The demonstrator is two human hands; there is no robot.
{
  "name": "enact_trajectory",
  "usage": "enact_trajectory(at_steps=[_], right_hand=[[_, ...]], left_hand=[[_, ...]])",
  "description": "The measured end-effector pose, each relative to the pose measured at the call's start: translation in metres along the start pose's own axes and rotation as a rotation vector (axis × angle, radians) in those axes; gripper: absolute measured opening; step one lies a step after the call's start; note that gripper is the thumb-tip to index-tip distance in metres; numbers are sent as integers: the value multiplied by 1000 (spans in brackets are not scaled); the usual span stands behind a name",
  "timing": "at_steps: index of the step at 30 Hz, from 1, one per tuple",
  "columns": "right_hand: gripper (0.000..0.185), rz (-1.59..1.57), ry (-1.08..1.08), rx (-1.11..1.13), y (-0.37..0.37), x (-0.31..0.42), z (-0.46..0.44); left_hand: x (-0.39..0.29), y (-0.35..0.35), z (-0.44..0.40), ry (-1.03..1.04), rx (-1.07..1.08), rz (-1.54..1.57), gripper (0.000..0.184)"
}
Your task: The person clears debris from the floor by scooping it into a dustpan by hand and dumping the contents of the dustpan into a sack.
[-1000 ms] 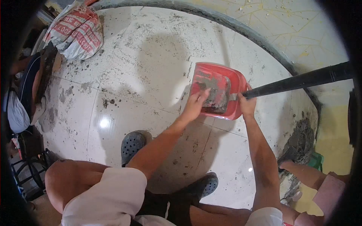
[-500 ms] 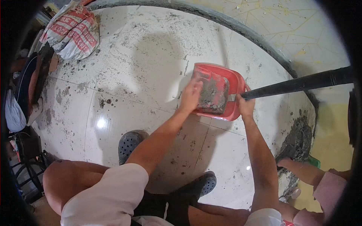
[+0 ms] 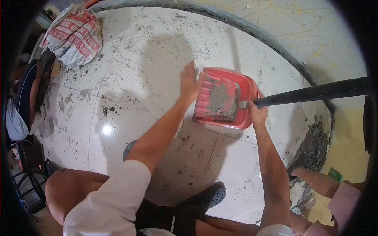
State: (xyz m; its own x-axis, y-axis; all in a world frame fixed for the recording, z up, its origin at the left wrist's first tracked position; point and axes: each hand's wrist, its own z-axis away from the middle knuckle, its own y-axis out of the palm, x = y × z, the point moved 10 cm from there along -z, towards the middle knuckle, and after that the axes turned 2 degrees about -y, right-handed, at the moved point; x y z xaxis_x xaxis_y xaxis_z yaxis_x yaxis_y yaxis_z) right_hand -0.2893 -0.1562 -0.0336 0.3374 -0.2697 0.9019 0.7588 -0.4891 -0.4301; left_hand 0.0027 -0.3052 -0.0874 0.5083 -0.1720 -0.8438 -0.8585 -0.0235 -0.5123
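Observation:
A red dustpan point(image 3: 246, 88) with a long black handle point(image 3: 315, 93) lies on the white tiled floor. Grey mortar crumbs point(image 3: 221, 101) cover its middle, and the ribbed front lip shows bare red. My left hand point(image 3: 190, 83) is just beside the pan's front edge, its fingers outstretched and nothing in them. Whether its palm touches the tile is hard to tell. At the back of the pan, my right hand point(image 3: 258, 113) is closed around the handle's base, with part of the fingers hidden.
A white and red sack point(image 3: 76, 37) slumps at the upper left. Grey mortar point(image 3: 313, 147) is heaped at the right, near another person's hand point(image 3: 299, 172) and a green object point(image 3: 336, 174). Crumbs are scattered over the tiles, and a raised mortar edge point(image 3: 252, 29) curves along the far side.
My left hand has moved from over the pan to the left, past its front lip. The mortar sits farther back, baring the ribs. The right hand keeps its grip.

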Motion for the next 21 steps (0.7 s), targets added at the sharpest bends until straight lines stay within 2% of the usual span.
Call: enact_trajectory(at_steps=[1,2,4,5,7,8,10,11,12,14,16,21], right_hand=[[64,-5,-2,-3,0,1,-3],[62,13,-26,-49,-3,5,-5],[60,25,-51,-93,-2,3,-12],[58,-24,-40,-131,0,-3,-19],[57,-76,-32,-159,7,-3,-30],[56,-50,-35,-149,10,4,-33],[55,-20,-28,-132,15,2,-38],[54,-46,-66,-126,13,-2,-44],[54,-73,-98,-122,12,-8,-45],[56,-22,-88,-116,8,-8,-45],[58,-36,-71,-56,6,-9,-42],[62,0,-84,39,-8,-8,-10]], left_hand=[[8,3,-13,25,63,-220,83],[12,6,-19,29,63,-224,83],[14,28,-24,102,263,-402,89],[11,41,-23,102,337,-253,86],[-18,66,4,-186,634,551,83],[-25,67,12,-211,599,590,79],[-53,60,41,-297,693,925,70],[-60,45,50,-246,598,944,56],[-55,35,65,-265,601,939,56],[-20,-37,71,-229,138,467,44],[11,-80,106,-269,-199,394,39],[25,-101,193,-221,-199,81,44]])
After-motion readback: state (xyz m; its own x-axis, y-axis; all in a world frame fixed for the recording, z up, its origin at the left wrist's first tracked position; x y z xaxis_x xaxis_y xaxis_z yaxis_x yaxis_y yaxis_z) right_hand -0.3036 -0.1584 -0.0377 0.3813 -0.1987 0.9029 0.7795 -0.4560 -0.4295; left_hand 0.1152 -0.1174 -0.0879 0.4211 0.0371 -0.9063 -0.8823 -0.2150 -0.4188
